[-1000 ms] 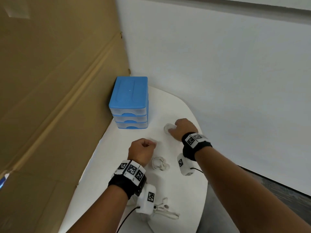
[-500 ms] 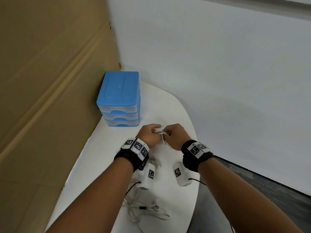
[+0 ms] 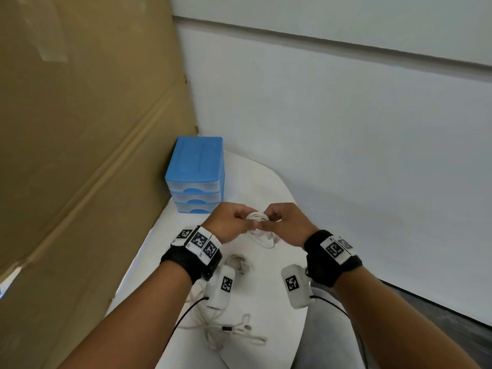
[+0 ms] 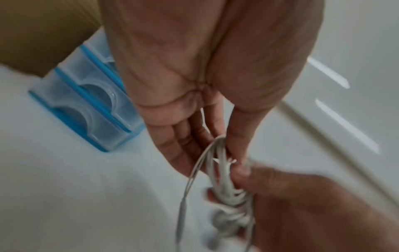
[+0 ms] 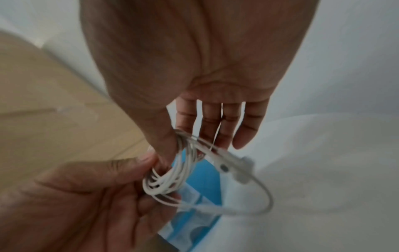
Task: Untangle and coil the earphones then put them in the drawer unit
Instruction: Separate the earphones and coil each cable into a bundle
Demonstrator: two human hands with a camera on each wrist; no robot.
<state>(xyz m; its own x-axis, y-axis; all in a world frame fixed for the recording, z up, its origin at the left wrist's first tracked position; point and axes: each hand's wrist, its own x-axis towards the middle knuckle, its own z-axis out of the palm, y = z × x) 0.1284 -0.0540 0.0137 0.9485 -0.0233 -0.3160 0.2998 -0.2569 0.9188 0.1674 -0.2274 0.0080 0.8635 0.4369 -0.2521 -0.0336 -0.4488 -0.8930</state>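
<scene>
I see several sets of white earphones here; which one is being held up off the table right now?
The coiled earphones pinched between the left hand and right hand; the two other sets lie untouched on the table.

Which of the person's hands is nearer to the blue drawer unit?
Left. The left hand is just in front of the blue drawer unit; the right hand is further to the right. Both hold the coiled earphones.
</scene>
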